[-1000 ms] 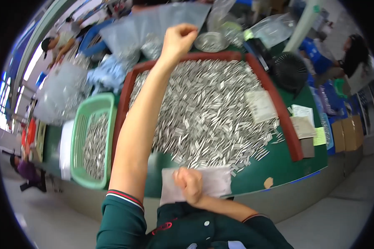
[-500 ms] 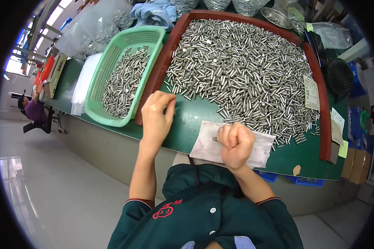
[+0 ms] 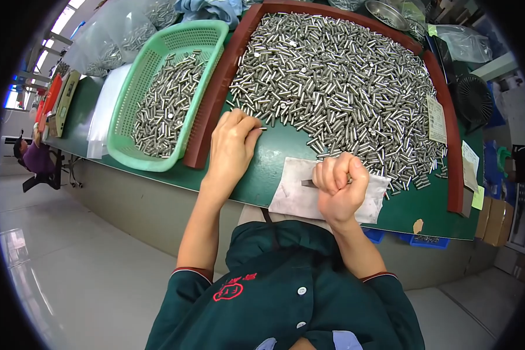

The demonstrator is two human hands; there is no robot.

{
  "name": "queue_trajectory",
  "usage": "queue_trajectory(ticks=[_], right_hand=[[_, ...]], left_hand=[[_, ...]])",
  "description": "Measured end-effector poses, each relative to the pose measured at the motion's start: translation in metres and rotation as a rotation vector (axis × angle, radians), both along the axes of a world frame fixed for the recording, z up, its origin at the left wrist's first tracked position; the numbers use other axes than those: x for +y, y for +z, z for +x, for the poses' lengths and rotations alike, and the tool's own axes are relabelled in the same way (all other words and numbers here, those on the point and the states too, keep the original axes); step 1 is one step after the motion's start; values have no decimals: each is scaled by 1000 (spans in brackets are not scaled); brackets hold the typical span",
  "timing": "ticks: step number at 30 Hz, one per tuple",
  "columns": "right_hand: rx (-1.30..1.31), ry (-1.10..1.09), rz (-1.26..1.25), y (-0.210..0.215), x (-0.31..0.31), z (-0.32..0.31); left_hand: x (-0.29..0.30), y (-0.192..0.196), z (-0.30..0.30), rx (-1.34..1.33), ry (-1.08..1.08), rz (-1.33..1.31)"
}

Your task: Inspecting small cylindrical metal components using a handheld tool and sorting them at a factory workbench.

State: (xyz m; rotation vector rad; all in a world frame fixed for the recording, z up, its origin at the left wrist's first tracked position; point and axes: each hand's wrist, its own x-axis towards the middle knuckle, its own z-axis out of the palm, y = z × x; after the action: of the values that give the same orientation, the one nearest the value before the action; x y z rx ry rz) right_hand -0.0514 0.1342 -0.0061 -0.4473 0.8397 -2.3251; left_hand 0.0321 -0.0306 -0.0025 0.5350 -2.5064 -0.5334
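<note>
A wide heap of short shiny metal pins covers much of the green table. At its near left edge is my left hand, thumb and forefinger pinched on a small metal pin. My right hand is closed in a fist above a stained white cloth. From the fist's left side sticks out a flat grey metal tip; the rest of that piece is hidden in the fingers. Left of the heap, a green plastic basket holds more pins.
A dark red wooden frame borders the heap. White sheets lie left of the basket. At the back are clear bags, a blue cloth and a metal bowl. A black fan stands right; a person sits far left.
My left hand has moved right and forward to the heap's edge. My right fist has shifted slightly right and turned a little. The whole view has tilted slightly.
</note>
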Motion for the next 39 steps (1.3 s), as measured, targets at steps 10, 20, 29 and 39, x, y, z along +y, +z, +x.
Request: queue_trajectory(ticks=[10, 20, 29, 39], right_hand=[[-29, 5, 12, -1, 0, -4], [-196, 18, -57, 3, 3, -12], [-143, 13, -55, -2, 5, -11], [-113, 9, -48, -3, 5, -10]], left_hand=[[38, 20, 10, 60, -129, 268], [74, -1, 16, 27, -190, 240], [78, -1, 15, 15, -184, 210], [79, -1, 15, 1, -181, 201]])
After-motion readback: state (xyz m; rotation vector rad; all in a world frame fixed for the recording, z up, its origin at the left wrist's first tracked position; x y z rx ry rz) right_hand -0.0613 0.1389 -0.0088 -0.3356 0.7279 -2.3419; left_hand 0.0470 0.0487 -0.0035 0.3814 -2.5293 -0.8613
